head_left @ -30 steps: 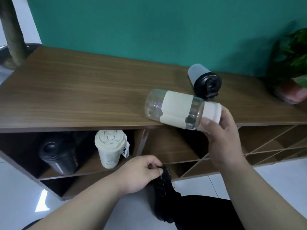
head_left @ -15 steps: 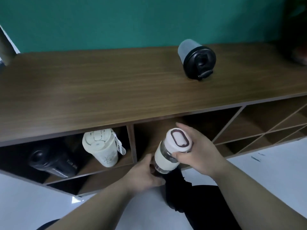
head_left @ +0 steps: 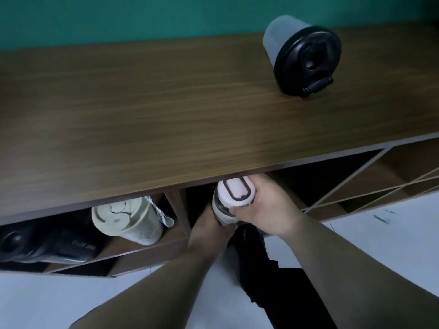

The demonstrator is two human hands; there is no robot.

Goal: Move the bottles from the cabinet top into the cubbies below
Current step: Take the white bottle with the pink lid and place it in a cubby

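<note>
Already stowed in left cubby (head_left: 175, 233): black bottle (head_left: 35, 243), cream bottle (head_left: 128, 219). Entering middle cubby: white-capped bottle (head_left: 234, 198), left hand (head_left: 209, 222) cupping below, fingers hidden, right hand (head_left: 266, 210) fingers wrapped round cap. Left on cabinet top (head_left: 142, 110): grey bottle (head_left: 301, 55).

Both bare forearms reach forward and converge: right hand (head_left: 266, 207) wraps the white-lidded clear glass bottle (head_left: 234, 193) at its cap end, left hand (head_left: 209, 224) cups it from below, fingers hidden.
</note>
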